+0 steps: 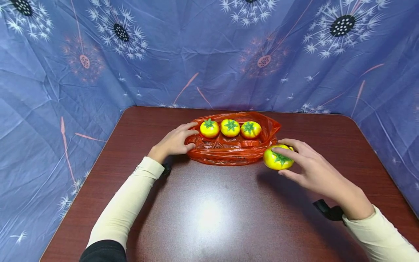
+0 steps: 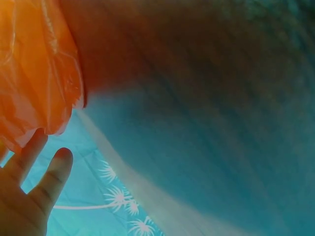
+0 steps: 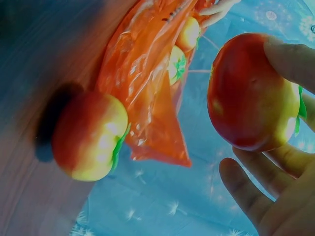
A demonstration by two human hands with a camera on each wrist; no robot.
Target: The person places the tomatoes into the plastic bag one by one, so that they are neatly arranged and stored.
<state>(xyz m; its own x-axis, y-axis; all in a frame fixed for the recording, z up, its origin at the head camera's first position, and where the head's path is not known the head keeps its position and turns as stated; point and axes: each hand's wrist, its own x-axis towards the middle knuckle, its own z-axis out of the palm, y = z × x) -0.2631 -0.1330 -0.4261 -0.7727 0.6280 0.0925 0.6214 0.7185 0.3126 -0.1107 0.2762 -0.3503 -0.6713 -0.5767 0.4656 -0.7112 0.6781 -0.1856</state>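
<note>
My right hand grips a yellow-and-red toy-like tomato with a green star-shaped top, above the table by the bag's right front corner. A second tomato sits on the table in the right wrist view; from the head view my right hand mostly hides it. A red plastic bag lies with its mouth spread, and three similar tomatoes stand in a row inside, the middle one between two others. At the bag's left rim, my left hand rests its spread fingers against the plastic.
The brown wooden table has a bright glare in front of the bag. Behind it and at both sides hangs a blue cloth with dandelion prints. A black strap shows under my right wrist.
</note>
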